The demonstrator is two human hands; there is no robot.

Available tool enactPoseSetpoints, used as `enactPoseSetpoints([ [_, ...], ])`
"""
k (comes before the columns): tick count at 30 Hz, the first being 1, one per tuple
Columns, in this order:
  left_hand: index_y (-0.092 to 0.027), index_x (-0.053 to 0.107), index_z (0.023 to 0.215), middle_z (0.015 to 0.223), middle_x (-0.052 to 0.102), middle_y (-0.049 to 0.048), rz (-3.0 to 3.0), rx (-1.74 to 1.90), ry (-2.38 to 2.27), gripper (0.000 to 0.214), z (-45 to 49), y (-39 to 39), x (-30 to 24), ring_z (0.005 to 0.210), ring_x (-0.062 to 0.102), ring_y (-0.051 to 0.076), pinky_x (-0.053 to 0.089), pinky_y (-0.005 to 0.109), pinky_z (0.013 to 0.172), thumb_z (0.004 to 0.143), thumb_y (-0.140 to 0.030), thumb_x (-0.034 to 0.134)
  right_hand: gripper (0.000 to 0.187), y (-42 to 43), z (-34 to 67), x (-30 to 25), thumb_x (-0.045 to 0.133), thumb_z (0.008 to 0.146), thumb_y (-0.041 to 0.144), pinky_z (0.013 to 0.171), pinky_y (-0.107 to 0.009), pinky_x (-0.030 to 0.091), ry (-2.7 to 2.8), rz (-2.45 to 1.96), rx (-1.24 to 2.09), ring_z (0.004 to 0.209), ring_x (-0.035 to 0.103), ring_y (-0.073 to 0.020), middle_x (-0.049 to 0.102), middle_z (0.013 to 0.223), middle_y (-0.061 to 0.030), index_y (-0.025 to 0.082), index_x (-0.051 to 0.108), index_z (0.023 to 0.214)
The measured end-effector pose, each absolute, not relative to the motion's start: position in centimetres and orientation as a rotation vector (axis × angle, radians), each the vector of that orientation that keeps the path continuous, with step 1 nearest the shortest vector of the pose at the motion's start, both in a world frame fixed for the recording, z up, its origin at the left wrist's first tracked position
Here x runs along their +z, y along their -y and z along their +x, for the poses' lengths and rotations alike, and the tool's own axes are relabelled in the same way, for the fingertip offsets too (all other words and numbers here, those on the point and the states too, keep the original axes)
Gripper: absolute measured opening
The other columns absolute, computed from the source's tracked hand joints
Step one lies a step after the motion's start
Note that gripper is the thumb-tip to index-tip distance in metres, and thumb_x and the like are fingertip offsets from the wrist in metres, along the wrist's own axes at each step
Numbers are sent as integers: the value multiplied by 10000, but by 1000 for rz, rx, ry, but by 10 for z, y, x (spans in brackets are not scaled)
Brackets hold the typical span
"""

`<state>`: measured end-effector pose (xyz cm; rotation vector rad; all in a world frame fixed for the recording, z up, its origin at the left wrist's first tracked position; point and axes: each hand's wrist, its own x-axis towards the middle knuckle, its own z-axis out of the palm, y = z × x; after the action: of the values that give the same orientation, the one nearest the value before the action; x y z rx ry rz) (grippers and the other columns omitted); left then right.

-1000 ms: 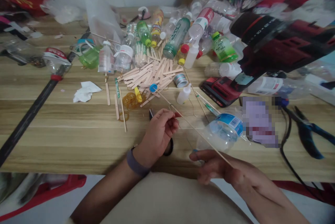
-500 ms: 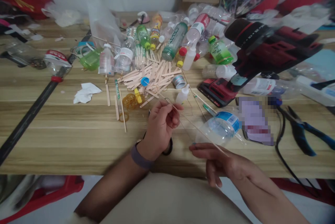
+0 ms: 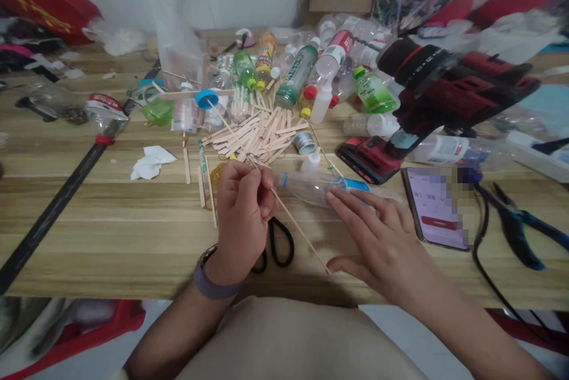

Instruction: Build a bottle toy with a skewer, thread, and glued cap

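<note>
My left hand (image 3: pixel 246 202) is closed in a pinch around a thin wooden skewer (image 3: pixel 302 229). At what appears to be the skewer's far end is a blue bottle cap (image 3: pixel 207 99), with a flat craft stick (image 3: pixel 178 95) across it. The skewer's near end reaches the thumb of my right hand (image 3: pixel 377 238). That hand is open, fingers stretched over a clear plastic bottle (image 3: pixel 306 187) with a blue label, lying on its side. Beneath my hands lie scissors, their black handles (image 3: pixel 282 243) showing. Part of a rubber band pile (image 3: pixel 217 177) shows left of my left hand.
Loose craft sticks (image 3: pixel 262 131) cover the table's middle, with several plastic bottles (image 3: pixel 297 72) behind. A red and black power drill (image 3: pixel 427 95) stands to the right, near a phone (image 3: pixel 438 208) and pliers (image 3: pixel 515 223). Crumpled tissue (image 3: pixel 152 162) and a dark bar (image 3: pixel 66 190) lie left.
The blue cap has risen and moved left with the skewer. My left hand has shifted left. My right hand has moved up and spread over the bottle, which now lies farther left.
</note>
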<state>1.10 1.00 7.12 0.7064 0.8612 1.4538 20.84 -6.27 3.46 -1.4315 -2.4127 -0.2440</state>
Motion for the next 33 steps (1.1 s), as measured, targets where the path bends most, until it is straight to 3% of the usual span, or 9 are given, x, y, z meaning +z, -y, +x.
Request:
enactPoseSetpoints([
  [4, -203, 410, 661, 581, 570, -84, 650, 1442, -851, 224, 8, -7, 73, 336, 313, 0, 230, 101, 342, 766, -120, 589, 568, 37, 205, 23, 583, 979, 384, 1038, -539, 348, 2422, -1472, -356, 1274, 484, -371, 594, 1370, -189, 75, 433, 1432],
  [7, -202, 414, 651, 574, 571, -80, 608, 1406, -832, 230, 5, -2, 78, 329, 301, -1, 235, 94, 330, 755, -102, 593, 656, 24, 198, 22, 724, 881, 325, 1010, -507, 375, 2446, -1471, -370, 1200, 541, -351, 608, 1348, -179, 78, 447, 1423],
  [9, -199, 422, 641, 567, 567, -80, 584, 1404, -829, 232, 0, 0, 83, 327, 298, -1, 222, 94, 318, 747, -90, 596, 616, 21, 196, 24, 744, 845, 291, 975, -494, 397, 2491, -1435, -371, 1110, 584, -338, 647, 1273, -158, 102, 498, 1377],
  [13, -194, 447, 622, 554, 551, -76, 595, 1508, -856, 233, -17, -1, 91, 335, 306, -1, 217, 101, 315, 738, -67, 605, 470, 30, 207, 35, 654, 834, 200, 947, -491, 419, 2523, -1412, -391, 1002, 606, -328, 657, 1142, -161, 100, 548, 1281],
  [17, -193, 462, 631, 581, 569, -62, 620, 1678, -931, 219, -27, -8, 87, 363, 335, 7, 240, 103, 335, 736, -39, 576, 374, 43, 231, 45, 513, 902, 213, 916, -509, 435, 2486, -1441, -482, 990, 611, -348, 644, 1126, -206, 50, 536, 1237],
  [21, -192, 455, 629, 632, 599, -47, 582, 1718, -947, 224, -22, -15, 77, 399, 399, 15, 294, 107, 360, 745, -25, 546, 317, 46, 244, 49, 439, 937, 177, 935, -555, 416, 2505, -1457, -571, 1013, 641, -368, 666, 1158, -232, 65, 531, 1219],
  [27, -192, 474, 658, 667, 596, -39, 565, 1734, -999, 206, -13, -26, 59, 459, 469, 29, 354, 124, 407, 785, -42, 538, 427, 45, 240, 48, 458, 897, 153, 1010, -570, 384, 2626, -1244, -354, 1102, 634, -347, 683, 1197, -170, 151, 493, 1322],
  [33, -230, 431, 790, 708, 627, -57, 1003, 1749, -1103, 204, -16, -25, 31, 469, 477, 50, 383, 161, 451, 904, -190, 595, 429, 38, 255, 63, 441, 923, 206, 995, -554, 420, 2635, -1137, -324, 1083, 643, -341, 685, 1157, -172, 130, 464, 1345],
])
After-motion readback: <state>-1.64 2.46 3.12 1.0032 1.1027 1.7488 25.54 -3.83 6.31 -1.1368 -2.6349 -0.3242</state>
